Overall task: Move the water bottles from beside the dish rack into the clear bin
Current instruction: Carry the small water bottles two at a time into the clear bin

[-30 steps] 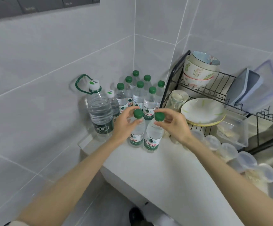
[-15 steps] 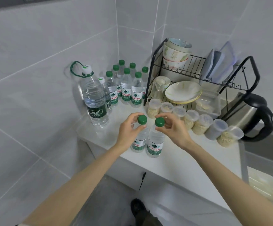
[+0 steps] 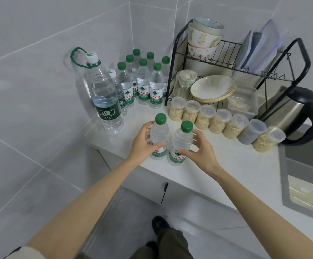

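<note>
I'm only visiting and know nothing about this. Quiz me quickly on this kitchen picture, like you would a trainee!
1. True or false: the kettle stands left of the dish rack.
2. The bottle in the left hand has a cap that is: A red, B green, C white.
3. Fill in (cap or body): the right hand grips a second bottle by its ____.
Key: 1 false; 2 B; 3 body.

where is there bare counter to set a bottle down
Bare counter lies right of the two gripped bottles, bordered by the jar row and the sink. A smaller patch sits between them and the large bottle. The corner bottles beside the dish rack are packed tight.
</note>
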`<state>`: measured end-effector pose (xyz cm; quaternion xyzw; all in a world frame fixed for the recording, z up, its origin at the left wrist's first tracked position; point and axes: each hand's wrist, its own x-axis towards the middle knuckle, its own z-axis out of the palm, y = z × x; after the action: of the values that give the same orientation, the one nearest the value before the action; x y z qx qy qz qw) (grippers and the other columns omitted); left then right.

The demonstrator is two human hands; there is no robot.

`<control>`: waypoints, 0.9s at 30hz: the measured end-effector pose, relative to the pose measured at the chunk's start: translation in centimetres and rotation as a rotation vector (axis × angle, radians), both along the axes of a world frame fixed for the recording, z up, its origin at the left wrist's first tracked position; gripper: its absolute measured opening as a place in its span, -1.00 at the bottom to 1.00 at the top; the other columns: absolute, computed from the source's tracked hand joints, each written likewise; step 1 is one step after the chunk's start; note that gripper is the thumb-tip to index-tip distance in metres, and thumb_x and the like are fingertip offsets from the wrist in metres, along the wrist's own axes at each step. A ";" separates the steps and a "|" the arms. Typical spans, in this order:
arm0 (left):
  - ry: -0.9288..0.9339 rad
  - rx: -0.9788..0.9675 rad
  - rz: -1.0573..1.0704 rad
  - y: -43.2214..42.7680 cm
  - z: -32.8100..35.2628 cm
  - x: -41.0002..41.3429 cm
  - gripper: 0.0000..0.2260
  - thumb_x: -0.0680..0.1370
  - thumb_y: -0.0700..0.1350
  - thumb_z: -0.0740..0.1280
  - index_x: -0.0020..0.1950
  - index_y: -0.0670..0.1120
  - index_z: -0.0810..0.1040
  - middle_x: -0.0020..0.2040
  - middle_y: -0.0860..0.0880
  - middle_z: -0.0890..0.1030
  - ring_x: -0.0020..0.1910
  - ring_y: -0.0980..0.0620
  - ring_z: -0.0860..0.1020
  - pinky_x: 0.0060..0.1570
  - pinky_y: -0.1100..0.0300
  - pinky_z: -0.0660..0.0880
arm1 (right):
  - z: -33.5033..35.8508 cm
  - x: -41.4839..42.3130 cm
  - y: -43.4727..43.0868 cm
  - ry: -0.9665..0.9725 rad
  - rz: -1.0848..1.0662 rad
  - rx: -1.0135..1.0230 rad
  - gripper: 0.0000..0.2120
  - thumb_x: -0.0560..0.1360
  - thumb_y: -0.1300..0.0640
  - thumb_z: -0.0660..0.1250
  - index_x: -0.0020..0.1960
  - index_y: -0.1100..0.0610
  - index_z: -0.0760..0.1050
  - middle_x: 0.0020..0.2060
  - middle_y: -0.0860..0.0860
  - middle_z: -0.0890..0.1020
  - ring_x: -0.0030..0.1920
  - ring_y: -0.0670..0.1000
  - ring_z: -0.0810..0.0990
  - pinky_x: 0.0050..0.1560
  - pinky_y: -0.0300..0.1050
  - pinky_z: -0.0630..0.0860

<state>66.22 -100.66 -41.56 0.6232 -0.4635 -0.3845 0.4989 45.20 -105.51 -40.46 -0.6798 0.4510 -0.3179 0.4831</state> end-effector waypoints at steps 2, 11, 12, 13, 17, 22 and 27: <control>0.000 0.014 0.005 0.0 -1.0 0.0 -0.31 0.35 -0.22 0.55 0.19 0.34 0.26 0.18 0.06 0.50 0.20 0.09 0.51 0.08 0.39 0.48 | -1.3 -0.1 0.3 -0.014 -0.028 0.035 -0.31 0.30 0.25 0.58 0.32 0.00 0.35 0.19 -0.04 0.58 0.22 -0.03 0.54 -0.01 -0.31 0.57; -0.009 -0.017 -0.013 -0.5 -4.7 0.0 -0.27 0.31 -0.20 0.59 0.37 -0.01 0.30 0.10 0.15 0.57 0.08 0.27 0.57 0.00 0.43 0.48 | -4.7 0.4 0.2 -0.091 -0.053 0.022 -0.28 0.30 0.21 0.59 0.35 0.00 0.32 0.16 -0.07 0.60 0.23 -0.05 0.56 0.16 0.08 0.57; -0.004 -0.025 -0.009 -0.6 -4.8 -0.1 -0.29 0.32 -0.21 0.58 0.36 -0.02 0.31 0.08 0.16 0.58 0.05 0.30 0.58 -0.03 0.44 0.49 | -4.8 0.5 0.2 -0.093 -0.054 0.018 -0.28 0.30 0.21 0.59 0.35 0.02 0.32 0.17 -0.09 0.60 0.23 -0.05 0.55 0.19 0.08 0.55; 0.001 -0.034 -0.006 -0.6 -5.0 -0.1 -0.31 0.32 -0.22 0.57 0.35 -0.02 0.31 0.07 0.16 0.59 0.03 0.31 0.58 -0.04 0.43 0.49 | -4.9 0.7 0.2 -0.093 -0.064 0.012 -0.29 0.30 0.20 0.59 0.35 0.03 0.33 0.17 -0.10 0.59 0.23 -0.06 0.55 0.21 0.05 0.54; -0.028 -0.071 0.032 -0.7 -5.2 -0.5 -0.35 0.32 -0.21 0.58 0.29 0.04 0.34 0.03 0.19 0.61 0.03 0.27 0.59 0.01 0.35 0.52 | -4.9 1.3 0.6 -0.099 -0.106 -0.004 -0.33 0.33 0.22 0.57 0.34 0.04 0.34 0.11 -0.06 0.63 0.16 -0.13 0.58 0.16 -0.05 0.55; -0.014 -0.062 0.095 -0.5 -4.5 -1.3 -0.32 0.27 -0.20 0.60 0.31 0.00 0.39 0.03 0.15 0.61 0.03 0.25 0.59 -0.03 0.42 0.49 | -3.5 1.5 1.2 -0.058 -0.145 0.002 -0.38 0.32 0.16 0.58 0.29 0.01 0.38 -0.04 -0.16 0.66 0.03 -0.19 0.63 0.11 0.01 0.60; -0.029 -0.046 0.077 0.2 -1.5 -2.2 -0.33 0.26 -0.17 0.60 0.29 0.04 0.41 0.00 0.18 0.60 -0.04 0.36 0.57 -0.12 0.53 0.45 | 0.0 0.1 2.1 -0.013 -0.147 -0.001 -0.37 0.30 0.10 0.59 0.28 -0.02 0.39 -0.06 -0.11 0.67 0.06 -0.07 0.63 0.06 -0.08 0.59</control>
<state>64.02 -100.50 -43.09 0.6345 -0.4550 -0.3451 0.5209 45.33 -103.38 -40.45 -0.6429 0.4966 -0.3571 0.4610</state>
